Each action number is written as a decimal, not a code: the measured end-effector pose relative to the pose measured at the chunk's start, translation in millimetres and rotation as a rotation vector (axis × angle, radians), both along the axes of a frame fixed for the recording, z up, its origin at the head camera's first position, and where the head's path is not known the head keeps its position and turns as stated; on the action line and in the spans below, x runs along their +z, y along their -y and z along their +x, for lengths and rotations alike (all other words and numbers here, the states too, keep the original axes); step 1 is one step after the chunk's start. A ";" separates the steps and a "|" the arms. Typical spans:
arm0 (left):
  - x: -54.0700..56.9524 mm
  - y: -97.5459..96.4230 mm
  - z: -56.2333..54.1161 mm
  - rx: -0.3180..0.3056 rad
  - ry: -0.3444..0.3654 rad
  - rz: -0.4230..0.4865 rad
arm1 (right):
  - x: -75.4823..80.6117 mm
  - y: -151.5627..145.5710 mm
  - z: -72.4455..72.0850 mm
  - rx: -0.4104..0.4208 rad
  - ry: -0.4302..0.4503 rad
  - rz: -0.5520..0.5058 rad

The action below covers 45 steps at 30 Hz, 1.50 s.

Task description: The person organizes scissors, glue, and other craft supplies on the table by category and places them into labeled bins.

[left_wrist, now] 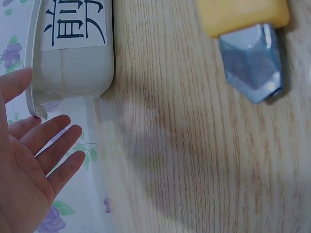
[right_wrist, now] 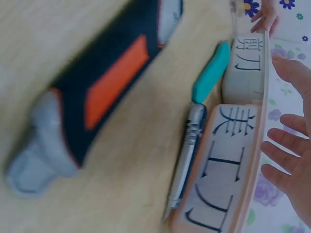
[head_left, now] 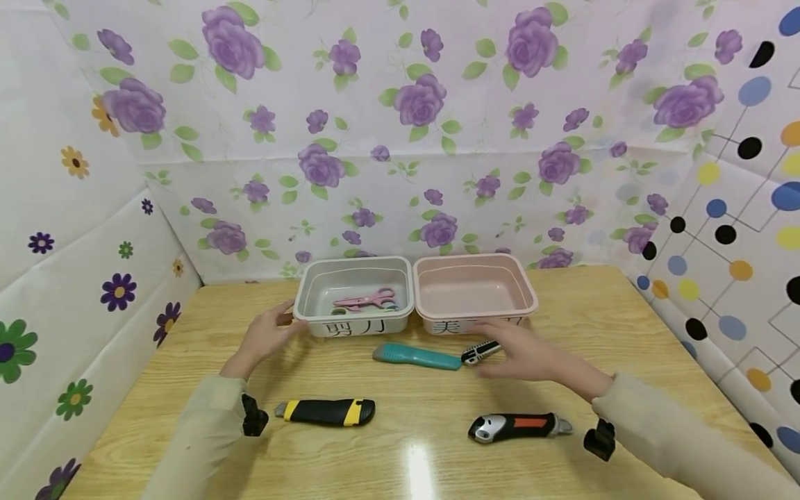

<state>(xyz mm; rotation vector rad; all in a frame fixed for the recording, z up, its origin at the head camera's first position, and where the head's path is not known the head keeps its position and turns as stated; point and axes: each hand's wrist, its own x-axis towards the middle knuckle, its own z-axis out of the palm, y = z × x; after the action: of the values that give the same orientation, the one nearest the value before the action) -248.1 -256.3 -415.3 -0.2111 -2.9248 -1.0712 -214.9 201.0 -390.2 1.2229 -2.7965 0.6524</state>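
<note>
At the left end of the grey bin (head_left: 353, 326), my left hand (head_left: 265, 340) has its thumb and index fingertip right at the rim, the other fingers spread. In that bin lie pink-handled scissors (head_left: 369, 300) and other small items. My right hand (head_left: 521, 351), fingers extended and holding nothing, is over the front of the pink bin (head_left: 431, 323), hiding part of its label. Beneath this hand, a black-and-silver utility knife (head_left: 480, 352) is partly covered. Its end meets a teal utility knife (head_left: 417, 356) lying in front of the bins.
Nearer on the wooden table (head_left: 387, 458) lie a yellow-and-black utility knife (head_left: 325, 412) at left and a black, red and silver one (head_left: 519, 426) at right. Flowered sheeting (head_left: 381, 208) stands right behind the bins; patterned sheets flank both sides.
</note>
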 end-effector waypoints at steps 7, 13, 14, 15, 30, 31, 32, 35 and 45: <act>-0.5 0.6 2.6 0.002 -0.008 -0.005 | -12.9 -17.5 12.1 -0.051 0.048 -0.017; -2.3 -0.6 1.4 -0.006 -0.013 0.012 | -28.2 -36.3 24.1 -0.102 0.073 0.002; -2.4 -0.8 1.1 -0.005 -0.012 0.014 | -31.6 -39.5 26.1 -0.109 0.079 -0.003; -2.5 -1.0 0.7 -0.004 -0.011 0.013 | -35.3 -42.5 28.2 -0.111 0.085 -0.008; -1.2 -1.5 2.0 0.010 0.016 0.013 | -70.9 -66.4 56.0 -0.075 0.188 -0.123; -1.3 -1.2 2.1 0.009 0.014 0.013 | -71.6 -66.8 57.1 -0.080 0.199 -0.125; -1.3 -1.0 2.2 0.007 0.012 0.016 | -72.4 -67.2 58.2 -0.079 0.202 -0.126; -1.1 -0.2 2.0 0.003 0.008 0.017 | -75.2 -68.0 60.4 -0.076 0.202 -0.130; 0.8 1.1 -0.1 0.009 0.034 0.004 | -80.6 -69.0 60.9 -0.033 0.258 -0.167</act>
<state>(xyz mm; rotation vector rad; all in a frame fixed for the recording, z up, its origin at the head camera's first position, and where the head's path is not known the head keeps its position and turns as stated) -248.2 -257.4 -414.5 -0.1810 -2.9500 -1.0902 -154.0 270.0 -470.8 1.1340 -2.8785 1.0879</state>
